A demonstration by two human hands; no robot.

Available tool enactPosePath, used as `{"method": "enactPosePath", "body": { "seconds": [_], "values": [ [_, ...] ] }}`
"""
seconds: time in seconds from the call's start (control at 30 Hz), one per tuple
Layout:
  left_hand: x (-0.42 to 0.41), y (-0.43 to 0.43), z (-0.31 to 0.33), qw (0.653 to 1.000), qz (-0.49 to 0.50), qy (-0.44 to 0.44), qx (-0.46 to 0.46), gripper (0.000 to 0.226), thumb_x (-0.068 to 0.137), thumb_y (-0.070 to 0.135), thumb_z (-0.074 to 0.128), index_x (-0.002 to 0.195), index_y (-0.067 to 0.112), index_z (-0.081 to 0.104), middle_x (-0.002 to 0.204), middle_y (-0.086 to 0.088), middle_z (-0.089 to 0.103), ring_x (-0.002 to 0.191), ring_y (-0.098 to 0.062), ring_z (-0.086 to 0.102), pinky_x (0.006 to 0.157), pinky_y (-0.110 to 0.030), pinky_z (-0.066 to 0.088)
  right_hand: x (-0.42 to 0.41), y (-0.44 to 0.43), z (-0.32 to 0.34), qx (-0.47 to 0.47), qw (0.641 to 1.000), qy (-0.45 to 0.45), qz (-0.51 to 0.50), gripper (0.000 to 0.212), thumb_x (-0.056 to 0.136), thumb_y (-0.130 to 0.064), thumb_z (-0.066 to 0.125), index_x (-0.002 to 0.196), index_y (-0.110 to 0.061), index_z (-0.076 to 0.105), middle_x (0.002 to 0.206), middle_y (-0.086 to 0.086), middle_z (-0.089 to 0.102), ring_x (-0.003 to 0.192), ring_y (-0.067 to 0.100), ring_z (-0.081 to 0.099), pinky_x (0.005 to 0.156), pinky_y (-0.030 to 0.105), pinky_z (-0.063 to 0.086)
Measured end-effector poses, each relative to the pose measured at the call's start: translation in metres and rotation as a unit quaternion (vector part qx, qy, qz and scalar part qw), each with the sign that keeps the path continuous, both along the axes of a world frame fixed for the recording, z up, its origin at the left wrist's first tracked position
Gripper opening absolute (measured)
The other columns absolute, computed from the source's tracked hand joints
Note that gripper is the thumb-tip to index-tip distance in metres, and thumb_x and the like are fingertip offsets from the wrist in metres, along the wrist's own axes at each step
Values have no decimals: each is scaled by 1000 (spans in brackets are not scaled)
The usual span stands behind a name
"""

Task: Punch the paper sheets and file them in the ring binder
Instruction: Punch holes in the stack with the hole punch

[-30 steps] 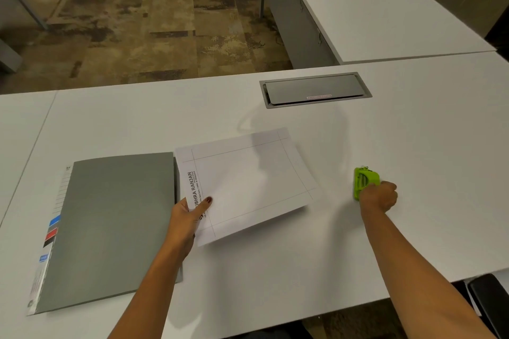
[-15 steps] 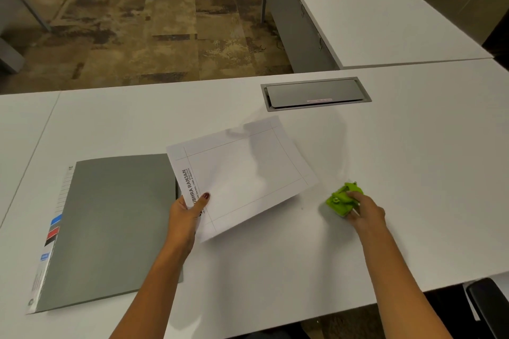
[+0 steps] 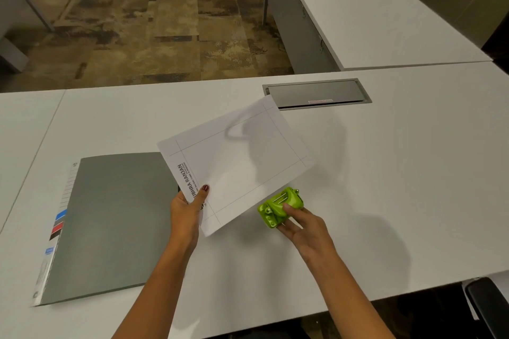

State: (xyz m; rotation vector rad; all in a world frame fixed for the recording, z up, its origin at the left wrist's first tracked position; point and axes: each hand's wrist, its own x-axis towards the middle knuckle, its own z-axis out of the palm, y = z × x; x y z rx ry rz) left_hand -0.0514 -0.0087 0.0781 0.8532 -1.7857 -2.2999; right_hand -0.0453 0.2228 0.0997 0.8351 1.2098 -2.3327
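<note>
A white paper sheet (image 3: 237,162) with thin ruled margins and printed text along one edge is lifted off the desk and tilted. My left hand (image 3: 187,209) pinches its near left corner, thumb on top. My right hand (image 3: 298,224) grips a small lime-green hole punch (image 3: 281,208), raised just beside the sheet's lower right edge, with its underside turned up. A closed grey ring binder (image 3: 110,226) lies flat on the white desk (image 3: 399,187) to the left, its spine label with coloured tabs facing left.
A grey cable hatch (image 3: 316,93) is set into the desk behind the sheet. A second white desk (image 3: 385,14) runs off at the back right. A dark chair part (image 3: 487,308) shows at the lower right corner. Carpeted floor lies beyond the desk's far edge.
My right hand picked the green punch up off the desk and carried it left toward the sheet, turning it over. My left hand lifted the sheet higher and tilted it.
</note>
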Motion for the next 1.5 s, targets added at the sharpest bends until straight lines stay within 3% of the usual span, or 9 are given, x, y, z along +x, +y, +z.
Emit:
{"method": "enactPosePath", "body": {
  "seconds": [0.17, 0.27, 0.47, 0.6, 0.77, 0.93, 1.17, 1.5],
  "values": [
    [4, 3, 3, 1000, -2, 8, 12, 38, 88, 12, 62, 125, 4, 56, 121, -11, 64, 107, -26, 64, 92, -38, 51, -1, -9, 5, -8, 999, 47, 22, 50, 71, -7, 72, 120, -12, 64, 114, 16, 69, 102, 34, 68, 81, 39, 59],
    [7, 3, 4, 1000, -1, 6, 23, 39, 88, 13, 62, 125, 4, 56, 121, -12, 64, 108, -27, 63, 94, -41, 50, -2, -11, 7, -7, 998, 54, 14, 52, 72, -6, 71, 123, -12, 62, 120, 19, 66, 105, 35, 66, 85, 42, 57],
    [12, 2, 4, 1000, -13, 13, 10, 41, 88, 14, 62, 127, 5, 54, 121, -11, 65, 107, -26, 64, 85, -32, 52, -2, -13, 7, -14, 997, 68, -18, 53, 77, -3, 68, 128, -7, 54, 126, 25, 59, 112, 43, 60, 100, 53, 45],
    [12, 3, 4, 1000, -16, 19, 19, 42, 88, 13, 61, 128, 5, 53, 121, -10, 64, 108, -25, 64, 85, -30, 53, 0, -17, 9, -15, 997, 70, -17, 62, 71, -5, 73, 129, -5, 51, 128, 27, 57, 111, 43, 61, 101, 53, 45],
    [12, 0, 4, 999, -13, 26, 24, 36, 88, 12, 61, 123, 6, 57, 116, -6, 67, 103, -20, 66, 72, -18, 55, 3, -20, 10, -16, 997, 76, -8, 62, 68, -7, 75, 127, -7, 55, 125, 24, 60, 109, 41, 63, 98, 52, 48],
    [12, 0, 5, 999, -5, 30, 32, 38, 88, 11, 61, 126, 6, 55, 118, -6, 66, 103, -19, 66, 74, -20, 57, 5, -26, 13, -16, 996, 89, 9, 53, 71, -9, 72, 123, -8, 60, 121, 21, 64, 109, 37, 64, 93, 43, 54],
    [15, -1, 3, 999, -3, 22, 28, 35, 88, 14, 61, 123, 9, 57, 117, -5, 67, 102, -20, 66, 74, -23, 56, 4, -27, 12, -26, 996, 88, -1, 52, 75, -9, 68, 126, -7, 58, 123, 24, 62, 113, 42, 60, 103, 51, 44],
    [15, 1, 5, 999, 0, 26, 34, 34, 88, 13, 62, 121, 9, 58, 113, -3, 67, 98, -16, 68, 71, -20, 56, 1, -27, 13, -32, 997, 72, -20, 50, 78, -1, 64, 128, 0, 54, 123, 26, 61, 111, 44, 61, 97, 49, 47]
  ]
}}
